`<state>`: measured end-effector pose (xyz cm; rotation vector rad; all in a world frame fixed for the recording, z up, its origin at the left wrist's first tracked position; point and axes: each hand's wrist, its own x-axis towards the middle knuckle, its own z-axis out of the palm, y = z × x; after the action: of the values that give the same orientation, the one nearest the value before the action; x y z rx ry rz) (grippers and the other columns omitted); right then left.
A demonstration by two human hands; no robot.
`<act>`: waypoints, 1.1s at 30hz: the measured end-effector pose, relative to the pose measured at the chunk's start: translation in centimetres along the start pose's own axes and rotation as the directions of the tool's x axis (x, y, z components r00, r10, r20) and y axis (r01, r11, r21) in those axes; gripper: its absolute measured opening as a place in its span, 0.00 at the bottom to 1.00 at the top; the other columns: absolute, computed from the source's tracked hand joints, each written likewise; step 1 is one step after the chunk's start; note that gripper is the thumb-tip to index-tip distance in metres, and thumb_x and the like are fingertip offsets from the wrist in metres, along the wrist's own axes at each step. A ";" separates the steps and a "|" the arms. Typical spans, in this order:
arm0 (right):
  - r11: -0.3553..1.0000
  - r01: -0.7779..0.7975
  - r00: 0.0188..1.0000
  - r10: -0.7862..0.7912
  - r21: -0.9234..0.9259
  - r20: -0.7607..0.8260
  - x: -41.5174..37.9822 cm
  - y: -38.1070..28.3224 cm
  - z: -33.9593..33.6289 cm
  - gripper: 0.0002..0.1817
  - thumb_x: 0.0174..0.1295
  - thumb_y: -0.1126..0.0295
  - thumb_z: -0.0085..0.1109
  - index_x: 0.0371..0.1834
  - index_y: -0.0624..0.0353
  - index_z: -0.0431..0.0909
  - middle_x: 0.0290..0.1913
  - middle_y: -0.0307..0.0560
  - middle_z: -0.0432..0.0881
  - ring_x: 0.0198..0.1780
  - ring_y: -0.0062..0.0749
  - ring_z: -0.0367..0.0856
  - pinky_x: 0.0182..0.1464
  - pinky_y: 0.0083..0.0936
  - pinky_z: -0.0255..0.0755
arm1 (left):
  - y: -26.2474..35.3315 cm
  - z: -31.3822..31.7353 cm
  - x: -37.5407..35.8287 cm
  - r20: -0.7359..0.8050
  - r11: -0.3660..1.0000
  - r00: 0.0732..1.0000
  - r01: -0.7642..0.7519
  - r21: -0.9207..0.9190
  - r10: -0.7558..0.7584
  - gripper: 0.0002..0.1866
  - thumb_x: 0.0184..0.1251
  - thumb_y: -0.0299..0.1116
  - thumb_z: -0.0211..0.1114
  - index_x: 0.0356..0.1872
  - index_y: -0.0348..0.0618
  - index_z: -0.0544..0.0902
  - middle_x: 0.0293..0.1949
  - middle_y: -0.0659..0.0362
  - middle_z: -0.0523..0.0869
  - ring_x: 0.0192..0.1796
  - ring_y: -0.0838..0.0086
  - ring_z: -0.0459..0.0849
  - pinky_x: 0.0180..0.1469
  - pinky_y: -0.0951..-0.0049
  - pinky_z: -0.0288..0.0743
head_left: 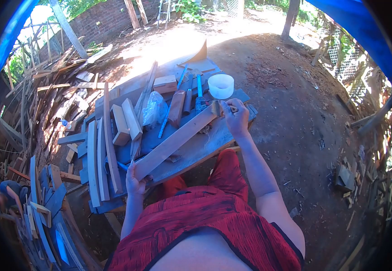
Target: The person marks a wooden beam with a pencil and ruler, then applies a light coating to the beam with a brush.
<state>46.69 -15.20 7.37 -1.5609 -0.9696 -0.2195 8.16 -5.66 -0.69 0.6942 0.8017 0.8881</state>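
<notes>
My left hand [135, 180] is closed round the near end of a long, flat wooden board [178, 141], which slants up and away to the right over the workbench. At the board's far end my right hand [237, 121] is closed on a small brush-like tool [216, 107]. Its brown tip lies against the wood; the fingers hide part of it. Just beyond that hand stands a white plastic tub [221, 86]. A blue-handled hammer [199, 86] lies left of the tub.
On the workbench [196, 159] lie wooden blocks [176, 108], long strips [101, 158], a blue ruler [166, 118] and a clear plastic bag [155, 109]. Scrap wood [67, 97] is piled at left. At the lower left edge, another person [11, 192] is partly visible. Bare ground [295, 131] lies right.
</notes>
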 end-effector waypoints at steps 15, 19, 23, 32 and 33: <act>0.954 0.193 0.939 -0.247 0.228 0.239 -6.2 -7.2 2.6 0.07 0.57 0.70 0.65 0.33 0.59 0.78 0.32 0.50 0.80 0.31 0.45 0.82 0.32 0.34 0.75 | 0.5 0.7 0.1 0.018 1.000 1.000 -0.006 -0.004 0.006 0.24 0.68 0.53 0.55 0.50 0.41 0.78 0.43 0.54 0.85 0.40 0.65 0.85 0.29 0.66 0.81; 0.843 -0.237 0.896 -0.002 0.483 0.444 -6.3 -7.5 2.8 0.05 0.63 0.72 0.61 0.33 0.63 0.80 0.31 0.40 0.80 0.31 0.23 0.80 0.34 0.23 0.75 | 0.6 0.7 0.0 0.009 1.000 1.000 -0.001 0.019 0.001 0.25 0.68 0.53 0.54 0.51 0.40 0.78 0.43 0.53 0.85 0.40 0.64 0.85 0.29 0.66 0.81; 0.660 -0.490 0.834 0.166 0.569 0.526 -5.6 -6.6 2.6 0.07 0.65 0.70 0.60 0.34 0.63 0.80 0.30 0.37 0.80 0.29 0.17 0.79 0.31 0.17 0.76 | 0.4 0.5 0.1 0.006 1.000 1.000 0.001 0.001 -0.001 0.25 0.68 0.53 0.54 0.51 0.40 0.78 0.43 0.53 0.85 0.41 0.63 0.85 0.29 0.66 0.81; 0.792 -0.389 0.920 0.310 0.471 0.239 -3.4 0.3 -0.9 0.08 0.64 0.70 0.61 0.31 0.64 0.79 0.29 0.36 0.79 0.25 0.14 0.77 0.27 0.14 0.70 | 0.5 0.6 0.0 0.017 1.000 1.000 0.000 0.010 0.000 0.25 0.68 0.53 0.53 0.51 0.41 0.78 0.43 0.52 0.85 0.39 0.62 0.86 0.29 0.67 0.81; 0.868 -0.308 0.951 0.268 0.390 0.155 -3.0 1.0 -1.4 0.07 0.64 0.71 0.61 0.31 0.63 0.79 0.28 0.37 0.79 0.25 0.15 0.77 0.27 0.14 0.70 | 0.5 0.7 0.0 0.011 1.000 1.000 -0.004 0.011 0.004 0.25 0.68 0.53 0.53 0.51 0.40 0.78 0.43 0.52 0.85 0.39 0.62 0.86 0.29 0.67 0.81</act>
<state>46.04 -17.72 5.07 -1.3087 -0.7798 0.2620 8.51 -5.57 0.10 0.7101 0.7962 0.8831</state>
